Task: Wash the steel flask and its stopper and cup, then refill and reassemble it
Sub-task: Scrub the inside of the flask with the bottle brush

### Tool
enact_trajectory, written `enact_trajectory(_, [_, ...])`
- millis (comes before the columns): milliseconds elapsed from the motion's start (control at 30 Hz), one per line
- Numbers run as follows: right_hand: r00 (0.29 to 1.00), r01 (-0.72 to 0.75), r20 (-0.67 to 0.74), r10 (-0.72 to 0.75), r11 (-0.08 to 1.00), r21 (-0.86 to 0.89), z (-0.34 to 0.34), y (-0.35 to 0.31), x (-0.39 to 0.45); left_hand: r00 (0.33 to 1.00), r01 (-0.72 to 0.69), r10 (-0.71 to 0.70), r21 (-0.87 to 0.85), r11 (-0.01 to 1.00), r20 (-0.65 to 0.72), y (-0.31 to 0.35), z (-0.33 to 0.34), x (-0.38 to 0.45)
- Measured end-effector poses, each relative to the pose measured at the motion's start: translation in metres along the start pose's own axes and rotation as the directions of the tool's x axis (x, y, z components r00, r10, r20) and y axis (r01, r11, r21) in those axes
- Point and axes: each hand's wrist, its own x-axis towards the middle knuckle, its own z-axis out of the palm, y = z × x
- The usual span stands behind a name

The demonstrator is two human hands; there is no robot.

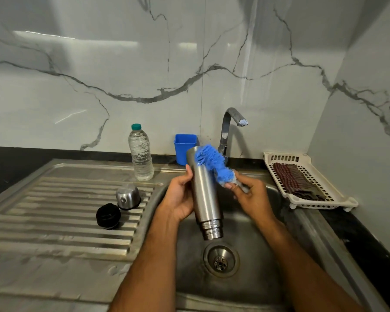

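Left hand (180, 199) gripped flask (204, 194) mid-frame, mouth tipped down over sink (252, 287), probably draining. Right hand (249, 195) pinched blue brush (212, 163) against base. Stopper (108, 216), cup (128, 196) parked left on drainboard.

You are finding no readable text, label, brand, number or sign anywhere here — nothing is showing legibly on any surface.
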Motion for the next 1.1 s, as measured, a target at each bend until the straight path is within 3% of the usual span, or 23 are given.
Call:
enact_trajectory(167, [0.949, 0.08, 0.313, -0.039, 0.989, -0.121, -0.01, 0.011, -0.013, 0.983, -0.022, 0.003, -0.101, 0.995, -0.183, 0.009, -0.008, 0.002])
enact_trajectory(267, [0.916, 0.087, 0.4, -0.035, 0.99, -0.114, -0.009, 0.01, -0.017, 0.977, -0.051, 0.022, -0.13, 0.99, -0.211, 0.013, -0.012, 0.004])
enact_trajectory(333, [0.94, 0.11, 0.334, -0.061, 0.985, -0.13, -0.006, 0.008, -0.016, 0.989, -0.02, 0.006, -0.093, 0.995, -0.151, 0.01, -0.009, 0.002])
enact_trajectory(433, [0.996, 0.083, 0.052, -0.076, 0.986, -0.146, -0.002, 0.006, -0.007, 0.998, -0.031, 0.032, 0.025, 0.999, -0.048, 0.001, 0.002, -0.001])
enact_trajectory(533, [0.991, 0.06, -0.111, -0.073, 0.991, -0.118, 0.0, 0.0, 0.0, 0.996, 0.002, -0.009, 0.085, 0.996, 0.086, -0.006, 0.006, -0.001])
enact_trajectory(633, [0.984, 0.089, -0.139, -0.111, 0.984, -0.151, 0.004, -0.009, 0.0, 0.996, 0.008, -0.023, 0.166, 0.986, 0.091, -0.008, 0.001, 0.0])
enact_trajectory(800, [0.963, 0.153, -0.16, -0.217, 0.928, -0.338, 0.009, -0.012, -0.008, 0.986, -0.093, 0.139, 0.384, 0.918, -0.094, -0.012, 0.005, 0.004])
enact_trajectory(900, [0.949, 0.217, -0.117, -0.294, 0.874, -0.434, 0.012, -0.016, -0.016, 0.972, -0.158, 0.21, 0.368, 0.917, -0.108, -0.012, 0.01, 0.003])
enact_trajectory(1100, [0.951, 0.075, -0.258, -0.172, 0.934, -0.349, 0.017, -0.021, -0.013, 0.974, -0.161, 0.198, 0.284, 0.945, -0.109, -0.015, 0.012, 0.004])
